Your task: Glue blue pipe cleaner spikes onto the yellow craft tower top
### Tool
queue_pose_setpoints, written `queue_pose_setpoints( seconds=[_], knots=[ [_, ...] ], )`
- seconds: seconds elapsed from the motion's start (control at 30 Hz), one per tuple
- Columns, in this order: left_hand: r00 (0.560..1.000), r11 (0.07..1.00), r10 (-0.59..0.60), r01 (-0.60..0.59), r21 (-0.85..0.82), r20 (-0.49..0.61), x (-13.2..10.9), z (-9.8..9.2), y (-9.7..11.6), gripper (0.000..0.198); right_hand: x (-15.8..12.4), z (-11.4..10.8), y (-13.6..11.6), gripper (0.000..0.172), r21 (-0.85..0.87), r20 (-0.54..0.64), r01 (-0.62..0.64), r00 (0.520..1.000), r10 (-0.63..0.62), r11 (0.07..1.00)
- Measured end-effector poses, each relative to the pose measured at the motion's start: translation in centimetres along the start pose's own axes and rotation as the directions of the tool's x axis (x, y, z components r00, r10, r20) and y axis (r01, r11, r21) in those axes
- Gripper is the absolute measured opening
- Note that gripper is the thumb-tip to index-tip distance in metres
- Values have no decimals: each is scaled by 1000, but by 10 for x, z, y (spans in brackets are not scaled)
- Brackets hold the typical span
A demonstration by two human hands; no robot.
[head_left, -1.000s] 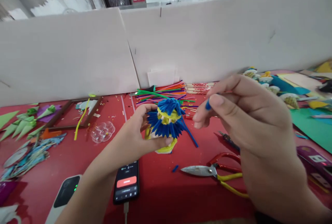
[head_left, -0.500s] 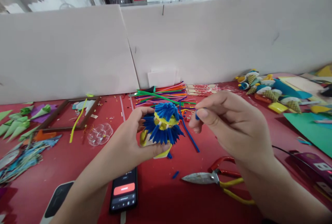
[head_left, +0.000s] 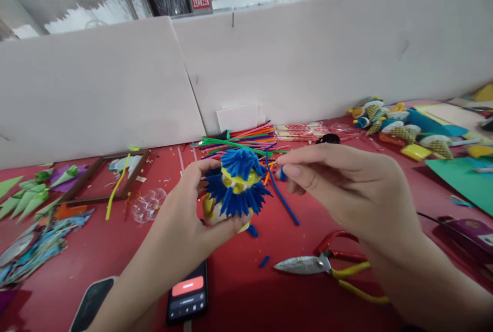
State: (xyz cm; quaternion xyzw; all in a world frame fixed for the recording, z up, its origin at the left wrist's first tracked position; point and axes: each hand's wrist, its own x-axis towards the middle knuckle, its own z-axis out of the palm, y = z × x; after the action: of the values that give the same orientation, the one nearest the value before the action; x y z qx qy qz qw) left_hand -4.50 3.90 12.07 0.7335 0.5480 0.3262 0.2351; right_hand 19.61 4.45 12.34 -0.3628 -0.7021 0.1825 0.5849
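Observation:
My left hand (head_left: 192, 209) is wrapped around a small yellow craft ball covered in blue pipe-cleaner spikes (head_left: 235, 186), held just above the red table (head_left: 115, 239). My right hand (head_left: 342, 188) pinches a short blue pipe-cleaner piece (head_left: 283, 173) between thumb and fingers, close to the right side of the ball. A long blue pipe cleaner (head_left: 281, 196) trails down from the ball toward the table.
Scissors with red and yellow handles (head_left: 327, 265) lie at the front right. A phone (head_left: 187, 293) rests near the front edge. A bundle of coloured pipe cleaners (head_left: 239, 142) lies by the white partition. Green paper cones (head_left: 26, 188) sit left, craft figures (head_left: 393, 124) right.
My right hand has dropped and moved left with the blue piece, closing on the spiky ball. My left hand has tilted the ball slightly.

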Motion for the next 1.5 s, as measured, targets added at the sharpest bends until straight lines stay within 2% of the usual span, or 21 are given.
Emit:
queue_pose_setpoints(
  seconds=[0.1, 0.33, 0.47, 0.6, 0.77, 0.9, 1.03, 1.17, 1.5],
  knots=[
    [1000, 1000, -1, 1, -7, -4, -2, 0, 3, 69, -2, -1, -2, 14, -42, -37, 63, 997, -65, 997],
    [998, 999, 33, -33, -8, 47, -6, 1, 6, 67, -12, 4, -2, 13, -177, -129, 77, 987, -100, 981],
    [998, 1000, 1, -2, 19, 60, -6, 1, 9, 66, -9, 7, 2, 17, -160, -69, 178, 979, -191, 971],
    [998, 999, 14, -16, 42, 56, -7, 1, 11, 63, -4, 7, 4, 14, -269, -36, 243, 964, -262, 932],
    [998, 993, 54, -57, 100, 33, -9, 2, 9, 65, -3, 7, 4, 19, -353, 15, 345, 932, -363, 870],
    [998, 992, 60, -63, 106, 31, -8, 2, 9, 63, -4, 7, 4, 19, -424, 47, 375, 918, -393, 825],
    [998, 993, 46, -50, 106, 38, -7, 2, 12, 63, -5, 6, 4, 22, -422, 117, 435, 896, -429, 795],
    [998, 994, 46, -50, 98, 39, -7, 2, 14, 61, -6, 4, 4, 28, -436, 140, 442, 894, -426, 784],
    [999, 996, 38, -39, 81, 21, -7, 2, 13, 62, -6, 2, 1, 24, -444, 116, 405, 910, -397, 799]
  ],
)
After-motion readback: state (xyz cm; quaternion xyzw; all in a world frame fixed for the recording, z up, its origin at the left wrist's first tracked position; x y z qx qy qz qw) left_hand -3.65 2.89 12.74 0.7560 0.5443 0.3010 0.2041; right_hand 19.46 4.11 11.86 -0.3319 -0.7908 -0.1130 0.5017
